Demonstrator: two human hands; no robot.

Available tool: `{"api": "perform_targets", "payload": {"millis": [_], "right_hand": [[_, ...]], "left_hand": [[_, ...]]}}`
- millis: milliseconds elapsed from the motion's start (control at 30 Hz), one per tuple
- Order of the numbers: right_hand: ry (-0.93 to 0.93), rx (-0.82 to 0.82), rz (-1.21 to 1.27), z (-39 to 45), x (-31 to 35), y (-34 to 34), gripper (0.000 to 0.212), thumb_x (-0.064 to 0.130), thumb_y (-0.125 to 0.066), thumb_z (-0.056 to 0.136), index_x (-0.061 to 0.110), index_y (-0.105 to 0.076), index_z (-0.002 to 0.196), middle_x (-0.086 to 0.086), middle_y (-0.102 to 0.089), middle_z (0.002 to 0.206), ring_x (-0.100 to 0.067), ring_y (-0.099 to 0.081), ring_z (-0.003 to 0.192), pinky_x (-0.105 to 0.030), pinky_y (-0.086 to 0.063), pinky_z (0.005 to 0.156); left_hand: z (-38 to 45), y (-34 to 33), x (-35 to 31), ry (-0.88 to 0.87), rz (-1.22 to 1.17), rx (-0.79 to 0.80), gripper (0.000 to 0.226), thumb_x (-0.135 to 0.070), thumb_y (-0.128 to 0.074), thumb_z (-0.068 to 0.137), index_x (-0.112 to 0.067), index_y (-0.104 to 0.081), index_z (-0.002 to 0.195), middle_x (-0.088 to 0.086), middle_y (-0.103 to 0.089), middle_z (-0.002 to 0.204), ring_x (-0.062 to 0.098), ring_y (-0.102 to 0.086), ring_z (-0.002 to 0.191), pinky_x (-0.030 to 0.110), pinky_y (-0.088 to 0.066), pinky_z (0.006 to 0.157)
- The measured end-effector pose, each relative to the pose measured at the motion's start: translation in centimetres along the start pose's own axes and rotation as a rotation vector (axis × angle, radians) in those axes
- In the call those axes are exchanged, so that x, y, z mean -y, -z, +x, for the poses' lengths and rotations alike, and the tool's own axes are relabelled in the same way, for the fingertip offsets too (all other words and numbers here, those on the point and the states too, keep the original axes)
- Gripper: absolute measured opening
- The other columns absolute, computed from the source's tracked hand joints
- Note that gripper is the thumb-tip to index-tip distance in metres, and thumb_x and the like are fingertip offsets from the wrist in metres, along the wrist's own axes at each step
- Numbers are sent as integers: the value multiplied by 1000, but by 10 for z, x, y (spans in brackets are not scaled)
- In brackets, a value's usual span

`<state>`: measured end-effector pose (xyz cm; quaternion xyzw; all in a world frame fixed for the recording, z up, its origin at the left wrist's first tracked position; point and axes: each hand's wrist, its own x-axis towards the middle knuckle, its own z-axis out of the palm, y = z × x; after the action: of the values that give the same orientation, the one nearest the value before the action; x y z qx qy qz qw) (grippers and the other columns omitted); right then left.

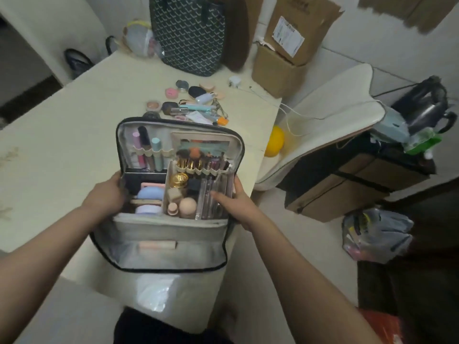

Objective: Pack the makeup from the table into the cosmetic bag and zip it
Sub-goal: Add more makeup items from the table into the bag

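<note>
The cosmetic bag (171, 227) stands open at the near edge of the cream table (62, 145), its lid flap hanging toward me. Inside sit compacts, sponges, brushes and tubes in compartments. My left hand (106, 194) grips the bag's left wall. My right hand (236, 204) holds the right wall, thumb over the rim beside clear tubes. Behind the bag lies a pile of loose makeup (193, 103): a pink compact, a black sponge, a white bottle, teal tubes and an orange cap.
A dark patterned tote (188, 36) stands at the table's far edge, with cardboard boxes (285, 53) to its right. A white charger and cable (236, 81) lie near the boxes. A cream chair (323, 125) stands right of the table.
</note>
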<state>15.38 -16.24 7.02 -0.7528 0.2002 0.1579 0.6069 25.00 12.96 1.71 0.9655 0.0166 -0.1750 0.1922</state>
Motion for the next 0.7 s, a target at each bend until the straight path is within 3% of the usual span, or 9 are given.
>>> {"api": "perform_targets", "payload": {"millis": [167,400,567,700], "right_hand": [[79,107,-167,15,11,15,70,35,-63,87,36,-24,144,16,-48,113,-7,-48,104,-23,-39,90],[156,236,-352,45,37,7,66,38,-61,87,35,-28,144,6,-48,137,-10,-48,115,-23,-38,92],[193,354,-425,67,56,3,66,36,-60,89,37,-25,145,9,-43,140,-13,-40,127,-23,-34,95],[216,427,-469,87,74,1,63,32,-61,90,34,-29,144,19,-43,122,-1,-37,113,-19,-32,92]], "left_hand": [[-48,-15,-6,213,-88,-70,49,-19,-57,87,-16,-40,133,24,-60,120,42,-56,106,38,-44,82],[-83,-27,-4,366,-189,-177,45,-13,-58,82,-15,-47,126,20,-61,119,40,-57,104,36,-44,79],[-89,-31,-15,476,-301,-289,31,-13,-43,93,-9,-51,122,27,-59,118,43,-55,105,40,-43,80],[-87,-32,-20,524,-353,-333,32,-11,-40,93,-9,-52,122,27,-59,118,44,-55,103,39,-42,77]]}}
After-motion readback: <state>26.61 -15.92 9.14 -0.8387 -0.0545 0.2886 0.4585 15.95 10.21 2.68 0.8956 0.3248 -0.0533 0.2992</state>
